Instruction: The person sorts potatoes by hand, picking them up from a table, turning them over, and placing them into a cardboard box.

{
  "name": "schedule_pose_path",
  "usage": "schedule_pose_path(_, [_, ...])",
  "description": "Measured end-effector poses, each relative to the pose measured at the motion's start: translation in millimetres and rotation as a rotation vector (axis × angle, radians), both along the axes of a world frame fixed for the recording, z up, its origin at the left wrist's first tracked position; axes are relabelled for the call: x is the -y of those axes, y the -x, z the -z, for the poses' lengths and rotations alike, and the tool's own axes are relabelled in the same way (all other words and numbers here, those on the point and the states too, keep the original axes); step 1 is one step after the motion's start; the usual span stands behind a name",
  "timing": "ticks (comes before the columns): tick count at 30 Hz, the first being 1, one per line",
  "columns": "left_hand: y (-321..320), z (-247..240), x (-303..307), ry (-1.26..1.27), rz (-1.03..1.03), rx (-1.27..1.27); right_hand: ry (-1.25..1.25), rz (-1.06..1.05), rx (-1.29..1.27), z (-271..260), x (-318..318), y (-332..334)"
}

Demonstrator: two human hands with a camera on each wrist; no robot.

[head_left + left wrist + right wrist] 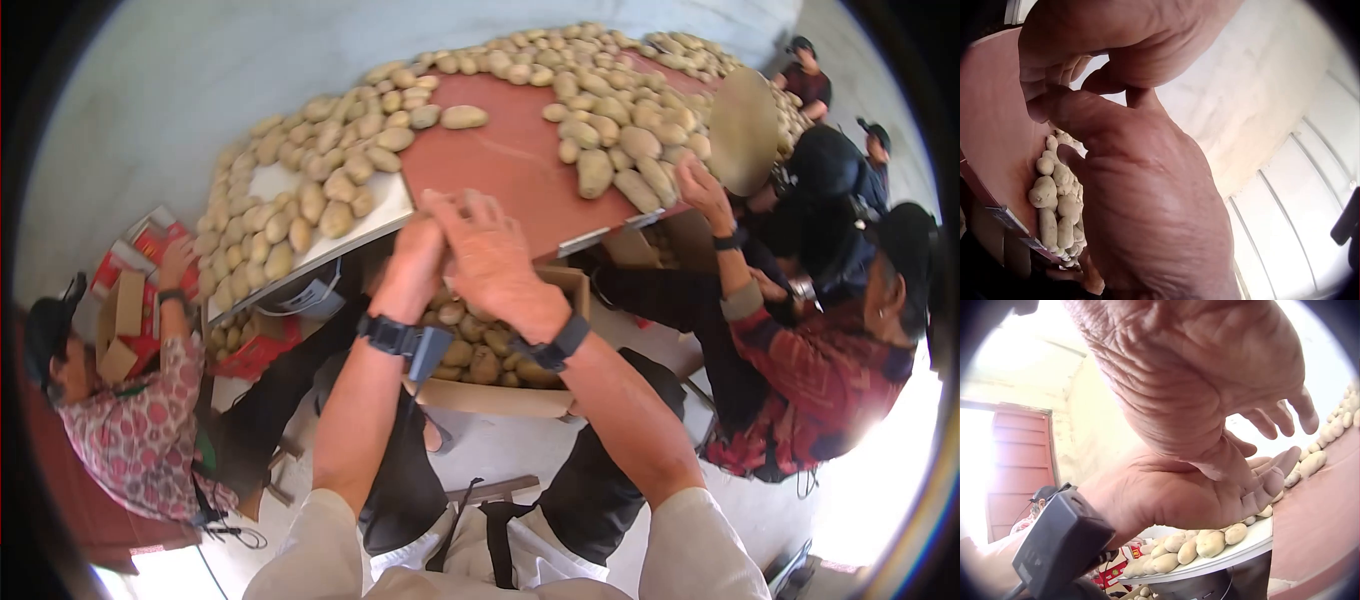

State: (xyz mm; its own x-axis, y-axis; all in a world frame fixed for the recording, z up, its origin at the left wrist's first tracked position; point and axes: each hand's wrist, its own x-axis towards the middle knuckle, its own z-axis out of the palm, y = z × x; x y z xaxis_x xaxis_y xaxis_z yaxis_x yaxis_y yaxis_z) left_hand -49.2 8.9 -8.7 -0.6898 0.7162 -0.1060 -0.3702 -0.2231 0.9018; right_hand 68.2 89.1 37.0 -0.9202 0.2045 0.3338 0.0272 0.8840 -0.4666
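My left hand (pixel 420 250) and right hand (pixel 490 255) are together above an open cardboard box (pixel 495 400) of potatoes (pixel 485 362). The right hand lies across the left near the thumbs, palms meeting at their bases. In the right wrist view, the right hand's fingers (pixel 1279 419) extend loosely, with the left hand (pixel 1204 497) beneath, its fingers slightly bent. The left wrist view has the left palm (pixel 1154 200) close up, the right hand (pixel 1147 37) above it. Neither hand holds a potato. Ahead, a single potato (pixel 464 117) lies on the red tabletop (pixel 500 160).
Potatoes (pixel 340 140) are heaped along the table's left and back, with another pile (pixel 620 120) at right. One person (pixel 140 420) sits at left beside red cartons (pixel 150 240); another (pixel 810 370) sits at right, one hand (pixel 705 195) at the pile. A bucket (pixel 310 295) stands under the table.
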Motion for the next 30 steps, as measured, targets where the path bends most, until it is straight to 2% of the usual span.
schedule_pose_path(3, [-11, 1, -5, 0.125, -0.03, -0.096, -0.06, 0.043, 0.009, 4, -8, 4])
schedule_pose_path(5, [-26, -15, -1, 0.188, -0.007, -0.188, -0.096, 0.12, 0.131, -2, -12, 2])
schedule_pose_path(9, [-31, -33, 6, 0.226, 0.016, -0.188, -0.055, 0.14, 0.172, 2, -34, 7])
schedule_pose_path(14, [-11, -31, 23, 0.293, -0.016, -0.196, -0.03, 0.235, 0.19, 5, -48, 10])
schedule_pose_path(20, [26, -38, 64, 0.141, -0.264, -0.119, 0.067, 0.192, 0.14, 4, -61, 10])
schedule_pose_path(23, [63, -26, 97, 0.089, -0.371, -0.119, 0.111, 0.177, 0.135, 5, -64, 9])
schedule_pose_path(25, [81, -23, 116, 0.046, -0.459, -0.101, 0.049, 0.157, 0.118, 7, -67, 13])
schedule_pose_path(30, [107, -19, 154, 0.07, -0.552, -0.059, 0.135, 0.147, 0.139, -6, -65, 16])
